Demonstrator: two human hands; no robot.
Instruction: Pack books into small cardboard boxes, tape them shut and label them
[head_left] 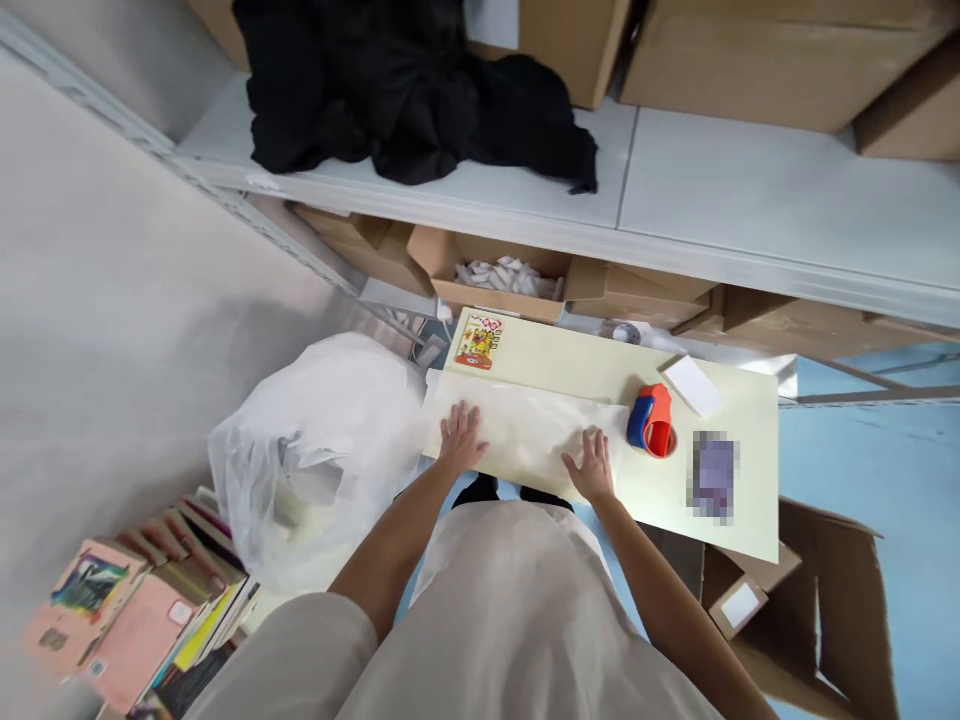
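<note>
A long sheet of white paper [525,415] lies across the near left part of a pale yellow table [570,352]. My left hand [462,437] rests flat on the sheet's left end, fingers spread. Toward its right end, my right hand [592,465] also presses down with fingers apart. Just right of the sheet stands a red and blue tape dispenser [651,420]. Behind that is a small white box [693,386]. A colourful printed card [480,341] lies at the table's far left corner. A pixelated purple item [712,476] sits on the right side.
A white plastic bag [322,440] bulges left of the table, above stacked books [150,600]. An open carton [832,600] with small boxes stands at lower right. Ahead, a shelf [720,200] carries black cloth [405,90] and cartons; a box of white pieces [506,277] sits beneath.
</note>
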